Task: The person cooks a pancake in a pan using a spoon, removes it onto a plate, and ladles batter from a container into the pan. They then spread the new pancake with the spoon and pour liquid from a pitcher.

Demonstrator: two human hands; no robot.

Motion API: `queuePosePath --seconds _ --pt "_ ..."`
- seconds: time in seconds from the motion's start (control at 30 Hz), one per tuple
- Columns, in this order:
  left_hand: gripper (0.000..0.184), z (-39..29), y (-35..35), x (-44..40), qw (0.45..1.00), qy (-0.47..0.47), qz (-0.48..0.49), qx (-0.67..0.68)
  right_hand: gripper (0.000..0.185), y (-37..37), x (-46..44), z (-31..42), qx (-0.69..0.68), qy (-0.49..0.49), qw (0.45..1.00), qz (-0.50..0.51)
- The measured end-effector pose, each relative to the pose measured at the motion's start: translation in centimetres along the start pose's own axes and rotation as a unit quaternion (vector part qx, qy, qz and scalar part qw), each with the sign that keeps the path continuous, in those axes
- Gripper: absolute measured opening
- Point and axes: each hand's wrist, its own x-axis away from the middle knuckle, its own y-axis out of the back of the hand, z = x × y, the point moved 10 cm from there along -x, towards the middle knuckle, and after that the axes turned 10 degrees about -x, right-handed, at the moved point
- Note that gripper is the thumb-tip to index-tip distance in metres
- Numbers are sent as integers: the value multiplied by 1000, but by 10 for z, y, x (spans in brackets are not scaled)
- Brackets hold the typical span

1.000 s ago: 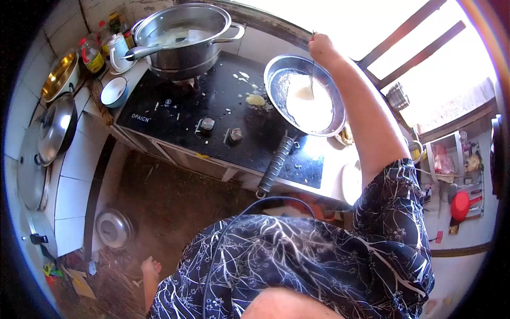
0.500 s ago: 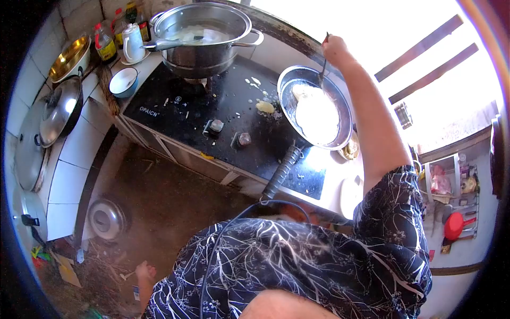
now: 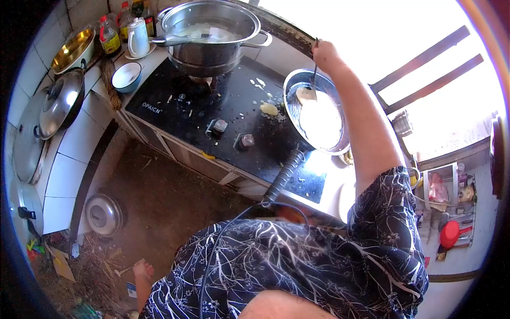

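Note:
My right hand (image 3: 326, 55) is closed around the handle of a spatula (image 3: 315, 74) and reaches down over the frying pan (image 3: 291, 113). The spatula's lower end is inside the pan, against a pale piece of food (image 3: 306, 95) near the far left wall. Glare whites out most of the pan's contents. The pan sits on the right side of the black stove (image 3: 186, 119), its wrapped handle (image 3: 282, 176) pointing toward me. Low at the left, my left hand (image 3: 142, 269) hangs away from the stove, fingers loosely bent and apart, with nothing visible held.
A large steel pot (image 3: 207, 58) stands at the stove's back left, with a ladle-like handle (image 3: 170, 40) across its rim. Nearby are an enamel bowl (image 3: 126, 77), a white jug (image 3: 138, 38) and bottles (image 3: 110, 37). A lidded wok (image 3: 64, 103) is further left; a metal basin (image 3: 104, 215) lies below.
My right hand and the spatula have shifted slightly left and down within the view. The pale food piece now shows more clearly beside the spatula. The whole view has tilted a little.

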Motion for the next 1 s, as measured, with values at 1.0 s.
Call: queuePosePath --seconds 1.0 --pt "16 -26 -17 -15 998 -36 47 -33 18 53 59 45 -219 -35 973 -61"
